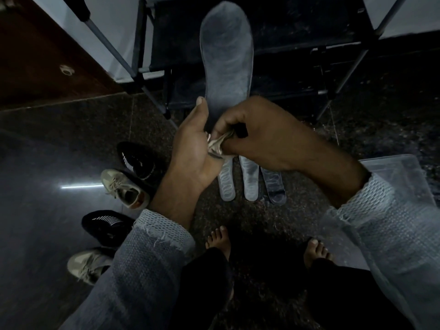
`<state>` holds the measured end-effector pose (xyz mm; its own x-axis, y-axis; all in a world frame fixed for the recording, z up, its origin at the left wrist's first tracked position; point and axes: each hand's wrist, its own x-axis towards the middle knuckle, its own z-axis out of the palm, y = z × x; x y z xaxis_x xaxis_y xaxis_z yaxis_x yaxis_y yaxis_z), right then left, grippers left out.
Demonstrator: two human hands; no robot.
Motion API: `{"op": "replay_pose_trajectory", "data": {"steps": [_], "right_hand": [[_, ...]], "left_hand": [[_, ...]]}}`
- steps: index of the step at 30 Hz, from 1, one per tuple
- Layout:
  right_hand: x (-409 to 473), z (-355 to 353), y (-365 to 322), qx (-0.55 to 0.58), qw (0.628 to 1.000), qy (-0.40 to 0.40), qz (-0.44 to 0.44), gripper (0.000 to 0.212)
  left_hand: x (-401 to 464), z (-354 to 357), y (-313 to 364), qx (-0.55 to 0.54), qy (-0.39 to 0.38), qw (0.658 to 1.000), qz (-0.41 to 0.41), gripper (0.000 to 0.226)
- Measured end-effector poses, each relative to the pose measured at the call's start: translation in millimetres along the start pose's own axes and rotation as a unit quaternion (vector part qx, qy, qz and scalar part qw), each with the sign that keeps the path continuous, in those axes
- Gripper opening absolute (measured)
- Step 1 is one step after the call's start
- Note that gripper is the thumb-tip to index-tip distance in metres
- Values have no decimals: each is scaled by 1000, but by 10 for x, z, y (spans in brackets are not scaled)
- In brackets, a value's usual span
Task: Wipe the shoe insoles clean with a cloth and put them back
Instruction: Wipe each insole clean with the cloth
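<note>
sleeves (152,253): grey open-knit, frayed cuffs | trousers (204,277): black | feet (220,239): bare

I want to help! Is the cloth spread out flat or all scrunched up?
Scrunched up. The cloth is bunched in the right hand, pressed at the heel of the insole that the left hand holds.

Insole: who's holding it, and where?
The left hand grips the insole at its lower end. The right hand pinches a bunched cloth against it.
</note>
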<state>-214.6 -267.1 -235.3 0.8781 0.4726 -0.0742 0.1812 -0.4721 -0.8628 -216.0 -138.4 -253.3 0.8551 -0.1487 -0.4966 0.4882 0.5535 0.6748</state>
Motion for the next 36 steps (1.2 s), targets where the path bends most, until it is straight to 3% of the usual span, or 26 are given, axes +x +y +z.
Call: {"op": "replay_pose_trajectory", "data": {"steps": [3, 8, 10, 13, 15, 21, 23, 29, 36], "right_hand": [[-4, 3, 16, 0, 1000, 3, 10, 9], [11, 94, 36, -42, 987, 150, 28, 9], [14, 70, 21, -30, 992, 119, 23, 10], [-3, 6, -16, 6, 1000, 3, 14, 9], [-8, -8, -22, 10, 1000, -14, 8, 9], [12, 135, 12, -27, 988, 145, 35, 10], [21, 130, 11, -37, 985, 163, 39, 11], [-17, 14, -53, 28, 1000, -4, 12, 9], [24, 125, 19, -28, 983, 174, 49, 10]], "left_hand": [[-3, 13, -9, -1, 5, 1000, 5, 45], [-1, 19, -28, 12, -4, 1000, 1, 46], [4, 5, -25, 9, -3, 1000, 3, 45], [-4, 3, -5, 1, 4, 1000, 5, 45], [-10, 7, 3, -1, 8, 1000, 3, 45], [1, 12, -18, 13, 6, 1000, 5, 48], [5, 11, -21, 16, 4, 1000, 3, 47], [-14, -5, 9, 0, 11, 1000, 2, 47], [14, -23, -18, 14, -11, 1000, -7, 50]]}}
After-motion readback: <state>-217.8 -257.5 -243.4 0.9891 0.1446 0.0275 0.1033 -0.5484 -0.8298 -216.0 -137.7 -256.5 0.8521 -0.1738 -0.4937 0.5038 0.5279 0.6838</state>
